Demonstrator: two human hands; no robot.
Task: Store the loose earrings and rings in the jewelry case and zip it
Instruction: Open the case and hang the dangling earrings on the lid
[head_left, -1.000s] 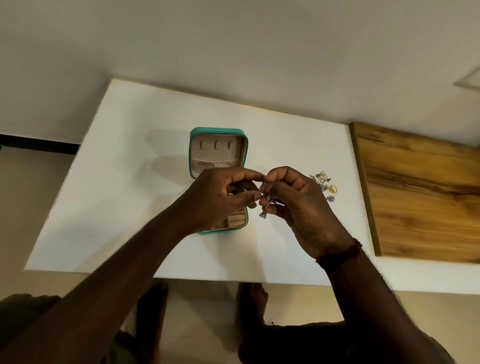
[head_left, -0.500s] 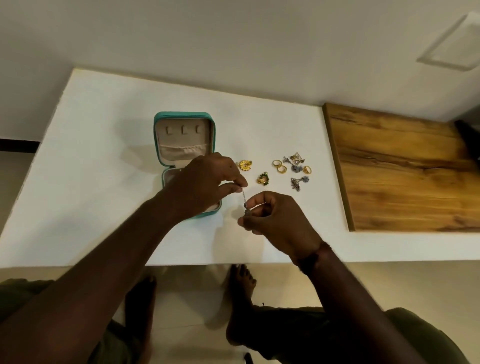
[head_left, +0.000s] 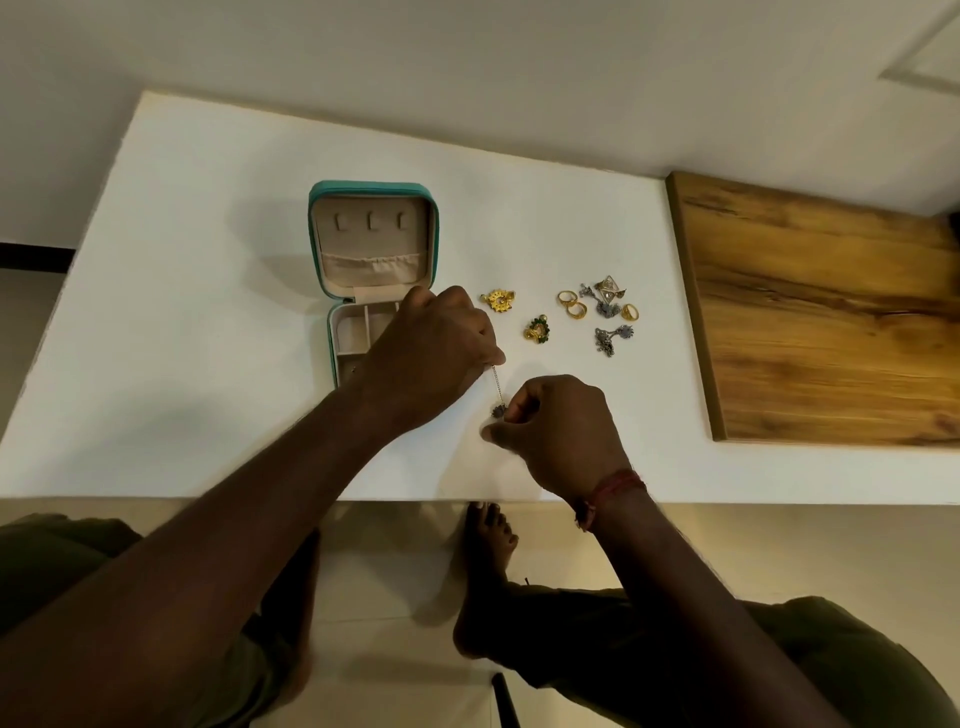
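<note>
A drop earring (head_left: 497, 391) is held stretched between both hands, above the table (head_left: 218, 249) and just right of the case's lower half. The thin chain end is pinched by the left hand (head_left: 434, 349) at its fingers (head_left: 493, 358); the dark pendant end is pinched by the right hand (head_left: 558, 431) at thumb and forefinger. Both pinches are pressed tight on the piece; the other fingers are curled in.

The jewelry case (head_left: 374, 249) is lying open flat, with the lid's pocket and three tabs on the far side and the compartment tray (head_left: 358, 332) on the near side. The tray is partly hidden by the left hand; what it already holds cannot be told for sure.

Judged step: the earring is being readied for a tray compartment. Suggested handling:
- One pinch is best released first so the piece hangs from one hand; the chain is less likely to tangle that way.
- The pendant is best lowered in first, with the chain laid after it and clear of the divider walls.
- The case edge should not be dragged or knocked by the left wrist.

Left on the table, right of the case: a gold earring (head_left: 498, 300), a gold-green earring (head_left: 537, 329), gold rings (head_left: 571, 304), another gold ring (head_left: 630, 312), and silver pieces (head_left: 605, 296), (head_left: 610, 339). A wooden board (head_left: 831, 322) lies well apart at the right. Most items are still unstored, and the zip is not yet closed.
</note>
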